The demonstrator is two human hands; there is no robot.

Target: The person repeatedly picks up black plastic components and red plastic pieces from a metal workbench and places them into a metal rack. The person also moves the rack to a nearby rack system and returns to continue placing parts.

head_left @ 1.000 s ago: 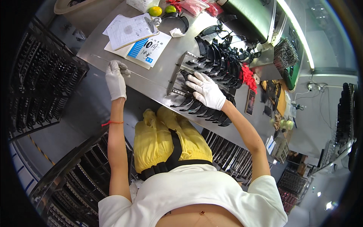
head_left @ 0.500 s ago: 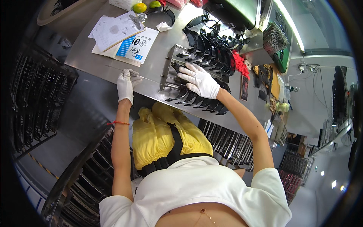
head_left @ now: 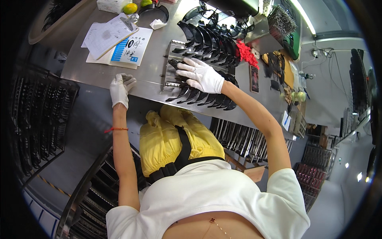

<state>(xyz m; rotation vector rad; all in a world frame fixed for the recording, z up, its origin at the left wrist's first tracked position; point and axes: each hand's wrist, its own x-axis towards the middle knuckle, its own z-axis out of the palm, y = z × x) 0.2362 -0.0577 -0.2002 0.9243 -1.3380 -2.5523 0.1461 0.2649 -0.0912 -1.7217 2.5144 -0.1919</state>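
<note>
My left hand [head_left: 121, 90], in a white glove, is at the front edge of the metal table, just below the open notebook [head_left: 135, 49]. Its fingers are curled closed; whatever they hold is too small to make out. My right hand [head_left: 202, 77], also gloved in white, lies with fingers spread over a metal rack [head_left: 169, 71]. Several glossy black curved strips [head_left: 211, 44], like headbands, stand in a row along this rack. Their lower ends [head_left: 207, 99] stick out toward the table's front edge. The palm hides the rack's middle.
A clipboard with papers [head_left: 105, 38] overlaps the notebook. Crumpled tissue [head_left: 158, 24] and yellow-green fruit [head_left: 130, 8] are farther back. Red cloth [head_left: 247, 53] and a phone [head_left: 254, 78] sit right of the rack. Racks of dark parts [head_left: 36, 115] stand at left.
The whole view has shifted slightly, so the table and both hands appear a little farther left and higher. My right hand keeps its place on the rack; my left hand stays near the table edge.
</note>
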